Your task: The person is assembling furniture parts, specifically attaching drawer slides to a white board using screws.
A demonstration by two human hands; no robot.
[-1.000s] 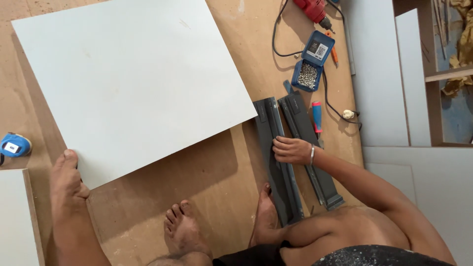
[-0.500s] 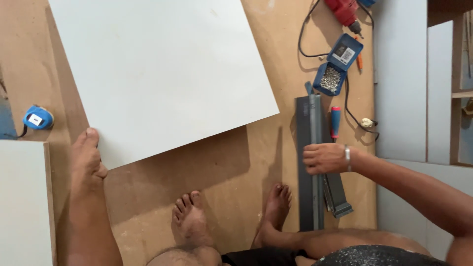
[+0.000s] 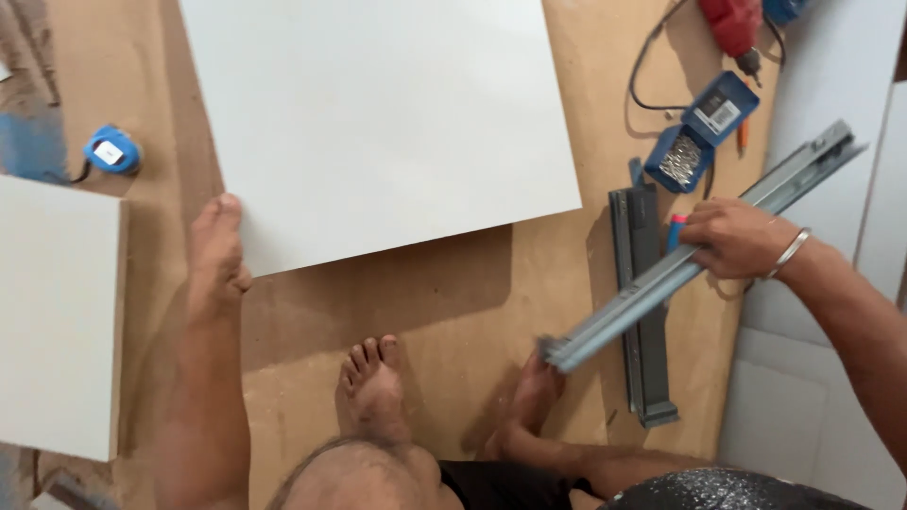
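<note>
Centrally, a grey metal drawer slide (image 3: 704, 258) is raised at a slant above the brown floor board (image 3: 453, 293), gripped near its middle by the right hand (image 3: 735, 238), whose fingers are curled tight around it. Directly beneath the slide, a second grey rail (image 3: 642, 312) lies flat on the floor, with an open blue screw box (image 3: 697, 130) just beyond it. Farther from the slide, the left hand (image 3: 217, 255) presses flat at the near edge of a large white panel (image 3: 378, 123), fingers together, and a blue tape measure (image 3: 111, 151) lies beyond that hand.

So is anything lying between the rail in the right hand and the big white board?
Nothing visible. The right hand grips the grey drawer rail, lifted at a slant, and only bare brown floor separates its lower end from the white board.
</note>
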